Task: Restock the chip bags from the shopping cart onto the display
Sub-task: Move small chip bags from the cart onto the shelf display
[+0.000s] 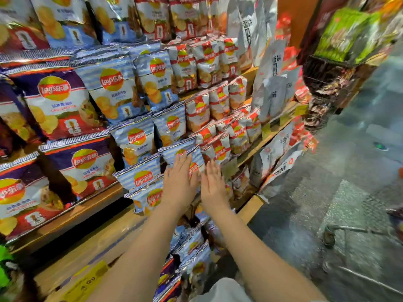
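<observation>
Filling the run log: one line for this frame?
left hand: open, flat on blue chip bag | right hand: open, beside it | stage: seating bag on shelf

A grey speckled floor (349, 192) runs along the right, blurred by motion. Wooden shelves (72, 216) step down on the left, with a yellow price tag (87, 282) on the front edge. A dark wire basket (327, 70), perhaps a rack, stands beyond.

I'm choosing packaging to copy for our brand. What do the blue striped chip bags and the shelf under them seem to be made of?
Blue striped chip bags: likely glossy plastic film with a foil look; crinkled, shiny silver top seams catch the light.
Shelf: appears to be wood or wood-look board, tan with a smooth, slightly glossy face.
</observation>
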`<state>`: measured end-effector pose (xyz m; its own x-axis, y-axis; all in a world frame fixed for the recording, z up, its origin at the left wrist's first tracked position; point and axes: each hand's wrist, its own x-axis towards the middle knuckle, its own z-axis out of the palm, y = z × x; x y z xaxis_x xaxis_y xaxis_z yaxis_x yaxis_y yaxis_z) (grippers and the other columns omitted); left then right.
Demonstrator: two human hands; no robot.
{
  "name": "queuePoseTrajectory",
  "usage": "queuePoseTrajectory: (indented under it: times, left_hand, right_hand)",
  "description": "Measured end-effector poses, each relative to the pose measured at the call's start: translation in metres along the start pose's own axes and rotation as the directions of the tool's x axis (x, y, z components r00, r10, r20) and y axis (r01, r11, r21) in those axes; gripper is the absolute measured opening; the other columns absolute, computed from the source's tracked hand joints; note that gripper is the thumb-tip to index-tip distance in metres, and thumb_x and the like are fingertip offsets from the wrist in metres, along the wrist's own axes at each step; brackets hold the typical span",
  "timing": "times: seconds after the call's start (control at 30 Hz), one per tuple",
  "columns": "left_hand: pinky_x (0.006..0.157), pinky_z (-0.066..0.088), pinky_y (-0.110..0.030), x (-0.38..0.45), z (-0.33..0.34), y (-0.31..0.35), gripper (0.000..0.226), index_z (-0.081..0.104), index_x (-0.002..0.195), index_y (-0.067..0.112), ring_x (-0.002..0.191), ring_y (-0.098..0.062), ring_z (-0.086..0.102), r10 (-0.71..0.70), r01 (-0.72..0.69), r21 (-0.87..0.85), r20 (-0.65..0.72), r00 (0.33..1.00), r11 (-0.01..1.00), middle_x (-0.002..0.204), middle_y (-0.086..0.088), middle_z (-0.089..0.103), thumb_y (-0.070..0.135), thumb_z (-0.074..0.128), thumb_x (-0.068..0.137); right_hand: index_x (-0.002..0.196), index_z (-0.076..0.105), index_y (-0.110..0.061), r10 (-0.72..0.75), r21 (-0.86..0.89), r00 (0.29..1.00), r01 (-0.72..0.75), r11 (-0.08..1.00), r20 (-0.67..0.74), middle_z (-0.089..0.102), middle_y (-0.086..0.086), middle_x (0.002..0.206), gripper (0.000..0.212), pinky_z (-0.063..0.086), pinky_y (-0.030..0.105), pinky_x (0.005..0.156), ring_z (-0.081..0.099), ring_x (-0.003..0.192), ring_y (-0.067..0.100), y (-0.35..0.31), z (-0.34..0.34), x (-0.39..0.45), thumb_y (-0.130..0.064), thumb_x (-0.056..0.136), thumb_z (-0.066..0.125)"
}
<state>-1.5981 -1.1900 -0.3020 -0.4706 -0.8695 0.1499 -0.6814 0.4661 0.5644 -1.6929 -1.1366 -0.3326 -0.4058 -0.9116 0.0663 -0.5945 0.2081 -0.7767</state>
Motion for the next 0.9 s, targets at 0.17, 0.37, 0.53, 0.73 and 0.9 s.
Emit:
queuePoseTrajectory:
  times: [0.17,0.37,0.53,0.73,0.9]
  left_hand:
    - [0.116,0.017,-0.043,-0.009,0.014,0.082,0.049,0.033,0.147,0.014,0.145,-0.018,0.017,0.181,-0.180,-0.085,0.011,0.983,0.980,0.155,-0.003,0.027,0.023,0.042,0.100]
    - [0.114,0.023,-0.039,-0.063,0.060,0.182,0.043,0.041,0.143,0.012,0.142,-0.020,0.026,0.358,-0.336,-0.184,0.102,0.928,0.924,0.151,-0.006,0.036,0.023,0.041,0.101]
    - [0.109,0.032,-0.033,-0.124,0.103,0.261,0.045,0.044,0.141,0.014,0.135,-0.021,0.039,0.477,-0.404,-0.316,0.200,0.856,0.858,0.146,-0.005,0.043,0.029,0.037,0.099]
    - [0.112,0.024,-0.029,-0.195,0.156,0.350,0.041,0.045,0.140,0.012,0.139,-0.018,0.033,0.589,-0.463,-0.418,0.249,0.769,0.782,0.148,-0.006,0.041,0.021,0.039,0.101]
    - [0.111,0.023,-0.026,-0.242,0.186,0.412,0.040,0.044,0.141,0.012,0.139,-0.018,0.032,0.675,-0.505,-0.478,0.301,0.674,0.718,0.148,-0.006,0.040,0.019,0.039,0.101]
  right_hand:
    - [0.152,0.012,-0.017,0.039,0.027,0.991,-0.036,0.999,-0.126,0.004,-0.004,0.160,0.048,-0.004,0.029,0.119,-0.006,0.146,0.008,0.017,-0.075,-0.033,-0.026,0.105,0.021]
    - [0.151,0.021,-0.015,0.138,0.055,0.947,-0.128,0.990,-0.291,0.008,-0.001,0.160,0.048,0.002,0.035,0.120,-0.003,0.146,0.008,0.062,-0.164,-0.102,-0.028,0.105,0.023]
    - [0.150,0.023,-0.015,0.242,0.084,0.888,-0.227,0.970,-0.390,0.013,-0.004,0.159,0.046,-0.005,0.018,0.111,0.001,0.145,0.007,0.100,-0.234,-0.186,-0.026,0.105,0.024]
    - [0.150,0.021,-0.015,0.316,0.047,0.803,-0.340,0.939,-0.505,0.012,-0.004,0.159,0.047,-0.009,0.021,0.113,-0.002,0.146,0.010,0.143,-0.306,-0.281,-0.026,0.105,0.023]
    - [0.148,0.028,-0.012,0.369,0.085,0.684,-0.411,0.908,-0.630,0.018,-0.001,0.158,0.045,-0.002,0.028,0.119,0.003,0.147,0.014,0.173,-0.350,-0.341,-0.022,0.105,0.027]
